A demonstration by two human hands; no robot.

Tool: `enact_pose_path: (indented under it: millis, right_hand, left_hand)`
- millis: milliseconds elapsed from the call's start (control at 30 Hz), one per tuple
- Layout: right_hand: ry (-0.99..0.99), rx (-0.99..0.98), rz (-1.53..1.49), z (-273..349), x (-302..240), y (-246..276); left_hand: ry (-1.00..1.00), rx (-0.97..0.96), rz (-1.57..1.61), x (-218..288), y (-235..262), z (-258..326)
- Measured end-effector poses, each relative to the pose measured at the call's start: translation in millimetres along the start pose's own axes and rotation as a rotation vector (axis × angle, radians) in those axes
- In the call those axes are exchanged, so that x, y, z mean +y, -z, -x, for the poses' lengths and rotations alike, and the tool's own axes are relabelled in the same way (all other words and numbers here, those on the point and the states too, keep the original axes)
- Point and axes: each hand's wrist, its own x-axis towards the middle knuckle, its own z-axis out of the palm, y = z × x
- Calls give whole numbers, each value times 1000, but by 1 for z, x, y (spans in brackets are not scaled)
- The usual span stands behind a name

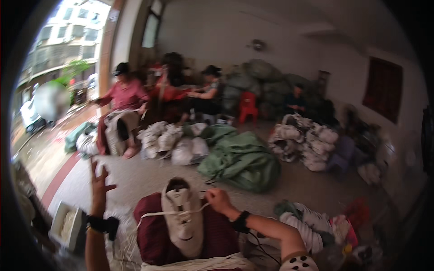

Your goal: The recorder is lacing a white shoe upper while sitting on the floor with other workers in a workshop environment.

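Observation:
A cream-white sneaker [183, 226] rests on the dark red cloth [149, 235] over my lap, its opening away from me. A pale shoelace [169, 212] crosses its upper and trails off the left side of the cloth. To the right of the shoe, my right hand [219, 201] is closed, fingers pinched on an end of the lace. My left hand [100, 183] is raised to the left, apart from the shoe, its fingers spread and nothing seen in them. Both wrists wear dark bands.
A white box [67, 226] with pale strands stands at left. More shoes [303, 221] lie at right. Ahead are a green sack [242, 162], shoe piles [305, 140] and a red chair [247, 107]. A person in pink [124, 97] and other people sit farther back.

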Motion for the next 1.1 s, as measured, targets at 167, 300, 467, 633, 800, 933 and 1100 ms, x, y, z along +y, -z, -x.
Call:
enact_pose_path:
  millis: [167, 300, 467, 633, 800, 933, 1100]
  right_hand:
    - [-71, -23, 20, -12, -8, 10]
    - [-67, -34, 50, -1, -8, 13]
    - [51, 21, 55, -5, 1, 10]
    - [-47, -28, 33, -4, -9, -1]
    - [-86, 53, 2, -2, -3, -5]
    - [-59, 58, -34, -4, -5, -1]
    - [-33, 13, -15, 2, 2, 22]
  left_hand:
    - [-18, -62, -71, -16, 42, -30]
    - [-46, -41, -218, -9, 65, -36]
    - [5, 10, -254, -29, 83, -43]
    - [176, 79, -253, -51, 92, -26]
    - [143, -92, -213, -99, 104, -13]
    - [290, -44, -131, -105, 71, 9]
    - [354, -147, -145, -78, -4, 57]
